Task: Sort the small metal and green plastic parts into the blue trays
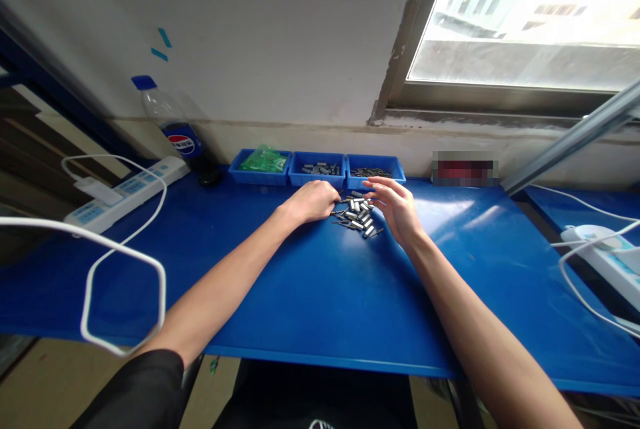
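A small heap of grey metal parts and thin dark pins (359, 216) lies on the blue table (320, 296), in front of the trays. My left hand (314, 201) rests at the heap's left edge with fingers curled onto the parts; whether it grips one is hard to tell. On the right side of the heap, my right hand (395, 206) has its fingers spread and bent, fingertips just over the parts. Three blue trays stand behind: one with green bits (261, 168), one with grey parts (319, 169), one with dark pins (375, 172).
A Pepsi bottle (173, 129) stands at the wall left of the trays. A white power strip (125, 192) with a looping white cable (125, 249) lies at left. Another white strip with cables (600, 259) sits at right. A blurred red box (465, 169) is by the window sill.
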`<state>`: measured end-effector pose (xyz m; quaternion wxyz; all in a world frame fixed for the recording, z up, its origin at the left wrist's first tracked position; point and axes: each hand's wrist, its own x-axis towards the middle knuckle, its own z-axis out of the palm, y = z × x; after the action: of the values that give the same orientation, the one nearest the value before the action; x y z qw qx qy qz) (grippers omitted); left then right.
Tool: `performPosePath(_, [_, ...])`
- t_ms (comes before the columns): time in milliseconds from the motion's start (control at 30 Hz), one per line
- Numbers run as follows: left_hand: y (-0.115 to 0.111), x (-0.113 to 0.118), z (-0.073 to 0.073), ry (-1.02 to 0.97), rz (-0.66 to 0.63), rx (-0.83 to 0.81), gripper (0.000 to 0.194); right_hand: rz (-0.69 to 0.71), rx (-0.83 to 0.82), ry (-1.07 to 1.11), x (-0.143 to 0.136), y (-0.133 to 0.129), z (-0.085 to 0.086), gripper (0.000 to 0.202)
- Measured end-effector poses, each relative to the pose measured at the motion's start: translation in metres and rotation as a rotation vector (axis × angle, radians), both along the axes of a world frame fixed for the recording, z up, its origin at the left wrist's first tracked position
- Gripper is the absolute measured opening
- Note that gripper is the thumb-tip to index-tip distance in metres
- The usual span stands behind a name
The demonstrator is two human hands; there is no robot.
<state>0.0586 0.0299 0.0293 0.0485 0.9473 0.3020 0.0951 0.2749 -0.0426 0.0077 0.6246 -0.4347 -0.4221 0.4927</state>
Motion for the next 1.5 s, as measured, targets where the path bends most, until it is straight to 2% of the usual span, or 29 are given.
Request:
performPosePath(100, [0.001,-0.002,0.002,0.01,0.006,0.001,0.025,-0.008,-0.002,0.0,0.0,0.0,0.0,0.024])
performPosePath(233, [-0.002,0.003,0.0,-0.017,0.134,-0.008,0.019,-0.014,-0.004,0.003,0.0,-0.001,0.001,0.022])
performPosePath(300, [-0.006,0.008,-0.001,-0.03,0.202,-0.02,0.024,-0.013,-0.01,-0.003,0.0,-0.001,0.002,0.022])
performPosePath(367, [-0.011,0.013,-0.003,-0.018,0.218,-0.014,0.029,-0.015,-0.016,-0.008,0.0,-0.002,0.002,0.022])
performPosePath(467, [-0.015,0.015,-0.005,0.01,0.162,0.027,0.03,-0.011,-0.02,-0.008,-0.001,-0.002,0.003,0.022])
performPosePath(533, [-0.015,0.015,-0.005,-0.045,0.126,0.03,0.032,-0.007,-0.018,-0.009,-0.001,-0.002,0.003,0.022])
performPosePath(733, [-0.005,0.011,0.001,-0.55,-0.059,-0.101,0.033,-0.021,-0.012,-0.082,0.001,0.0,-0.003,0.026])
performPosePath(833, [-0.005,0.011,0.006,-0.688,-0.089,-0.181,0.034,-0.002,-0.006,-0.131,0.0,0.001,-0.007,0.031])
performPosePath(1033, [-0.008,0.009,0.013,-0.722,-0.054,-0.244,0.032,0.044,-0.003,-0.133,-0.002,-0.002,-0.004,0.033])
performPosePath(1333, [-0.006,0.005,0.015,-0.676,-0.054,-0.233,0.034,0.134,-0.028,-0.092,-0.005,-0.005,0.0,0.034])
performPosePath(1500, [-0.007,0.006,0.016,-0.646,-0.076,-0.206,0.026,0.108,-0.019,-0.126,-0.007,-0.004,-0.004,0.029])
